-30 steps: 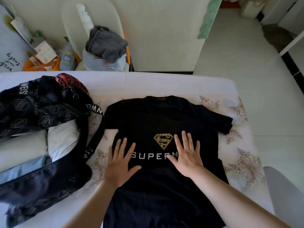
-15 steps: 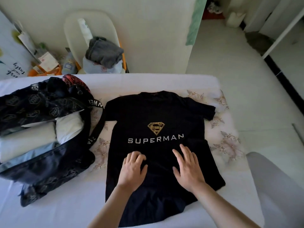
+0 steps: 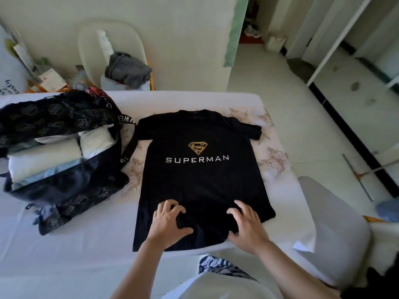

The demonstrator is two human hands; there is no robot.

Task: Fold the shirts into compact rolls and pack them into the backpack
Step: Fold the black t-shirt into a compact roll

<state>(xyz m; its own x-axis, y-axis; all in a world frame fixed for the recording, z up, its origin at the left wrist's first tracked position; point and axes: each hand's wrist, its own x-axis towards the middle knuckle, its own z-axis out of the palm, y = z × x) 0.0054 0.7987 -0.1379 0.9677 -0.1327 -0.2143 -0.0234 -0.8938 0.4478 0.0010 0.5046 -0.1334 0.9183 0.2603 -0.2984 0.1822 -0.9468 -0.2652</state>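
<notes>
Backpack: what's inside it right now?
The open backpack shows white rolled garments and a light blue garment alongside them. Anything beneath them is covered.

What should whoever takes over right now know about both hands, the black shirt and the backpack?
Left hand and right hand: fingers bent, tips on the black shirt near its hem; grip unclear.
Shirt lies flat, print up, unfolded, on the bed.
Backpack lies open left of it, holding white and light-blue rolls.
Left: fold, roll and pack this shirt.
</notes>
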